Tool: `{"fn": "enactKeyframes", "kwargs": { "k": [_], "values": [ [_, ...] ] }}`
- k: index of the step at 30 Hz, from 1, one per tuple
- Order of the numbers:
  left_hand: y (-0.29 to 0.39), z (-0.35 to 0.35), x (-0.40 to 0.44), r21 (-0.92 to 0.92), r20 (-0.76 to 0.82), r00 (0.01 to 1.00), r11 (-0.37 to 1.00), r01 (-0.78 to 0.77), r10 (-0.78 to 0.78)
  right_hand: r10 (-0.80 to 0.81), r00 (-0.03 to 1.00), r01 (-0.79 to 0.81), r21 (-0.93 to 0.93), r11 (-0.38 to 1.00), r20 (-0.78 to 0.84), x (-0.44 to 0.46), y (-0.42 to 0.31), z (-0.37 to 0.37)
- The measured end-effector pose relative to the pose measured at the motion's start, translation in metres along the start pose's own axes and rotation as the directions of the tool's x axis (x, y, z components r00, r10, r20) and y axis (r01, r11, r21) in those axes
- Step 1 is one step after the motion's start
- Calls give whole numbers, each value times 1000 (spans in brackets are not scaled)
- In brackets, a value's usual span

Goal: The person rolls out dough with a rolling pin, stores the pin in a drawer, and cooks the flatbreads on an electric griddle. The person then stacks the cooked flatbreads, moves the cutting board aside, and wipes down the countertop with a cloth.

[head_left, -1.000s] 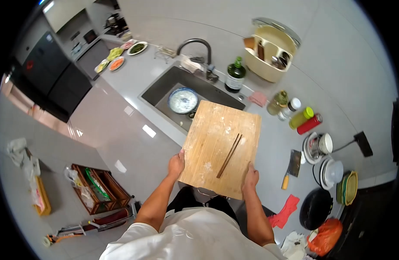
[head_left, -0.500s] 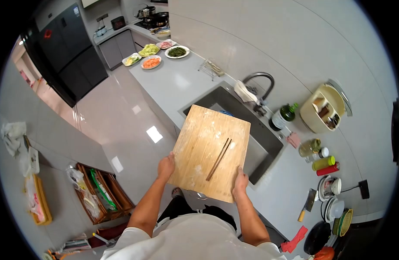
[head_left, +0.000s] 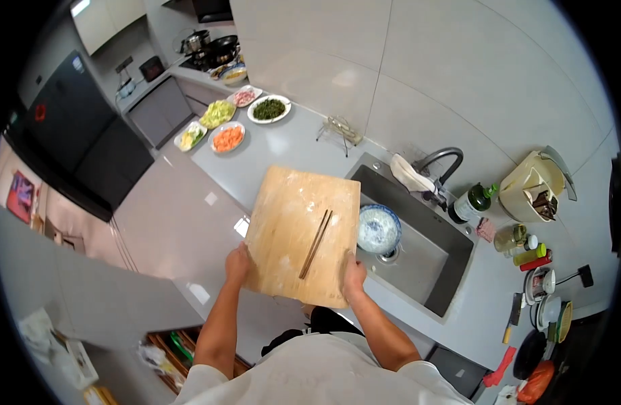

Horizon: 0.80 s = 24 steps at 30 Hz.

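Note:
A wooden cutting board, dusted with white powder, is held in front of my body by both hands. My left hand is closed on its left edge near the lower corner. My right hand grips the right edge, also low down. On the board lies a pair of dark chopsticks, side by side and slanting. Beyond the board's right edge, a blue-and-white bowl with whitish residue sits in the grey sink.
Plates of cut food, including orange pieces and dark greens, stand on the counter ahead. A wire rack is beside the wall. Right of the faucet are a green bottle, jars, a cleaver and dishes.
My view has turned, and the board has shifted left relative to the sink. The bowl, mostly hidden before, now shows beside the board. Both hands keep their hold; the chopsticks stay on the board.

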<state>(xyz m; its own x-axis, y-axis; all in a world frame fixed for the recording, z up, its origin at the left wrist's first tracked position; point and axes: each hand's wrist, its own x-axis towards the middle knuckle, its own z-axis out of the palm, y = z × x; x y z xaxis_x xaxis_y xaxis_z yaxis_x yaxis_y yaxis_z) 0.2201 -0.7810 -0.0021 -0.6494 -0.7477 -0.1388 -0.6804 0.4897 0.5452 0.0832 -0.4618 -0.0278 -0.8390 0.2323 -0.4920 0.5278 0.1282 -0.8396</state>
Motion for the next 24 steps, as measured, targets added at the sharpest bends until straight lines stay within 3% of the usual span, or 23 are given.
{"fn": "enactKeyframes", "kwargs": {
  "k": [5, 8, 11, 14, 17, 24],
  "values": [
    [-7, -17, 89, 52, 25, 998, 997, 49, -51, 5, 1000, -4, -18, 1000, 23, 44, 24, 92],
    [-17, -14, 138, 57, 53, 999, 998, 10, -13, 29, 999, -31, -74, 997, -27, 39, 0, 124],
    [-22, -5, 184, 35, 29, 998, 998, -58, 57, -7, 995, -8, -146, 989, -99, 40, -11, 152],
    [-24, -5, 232, -92, 90, 975, 976, -195, 203, -142, 979, 90, -315, 945, -146, 25, -28, 175],
    [-21, -6, 282, -92, 110, 932, 938, -335, 344, -164, 972, 72, -452, 889, -167, 12, -40, 205],
    [-31, 26, 391, 295, 200, 783, 725, -622, 590, -130, 930, -58, -485, 872, -345, 7, -56, 275]
  ]
}}
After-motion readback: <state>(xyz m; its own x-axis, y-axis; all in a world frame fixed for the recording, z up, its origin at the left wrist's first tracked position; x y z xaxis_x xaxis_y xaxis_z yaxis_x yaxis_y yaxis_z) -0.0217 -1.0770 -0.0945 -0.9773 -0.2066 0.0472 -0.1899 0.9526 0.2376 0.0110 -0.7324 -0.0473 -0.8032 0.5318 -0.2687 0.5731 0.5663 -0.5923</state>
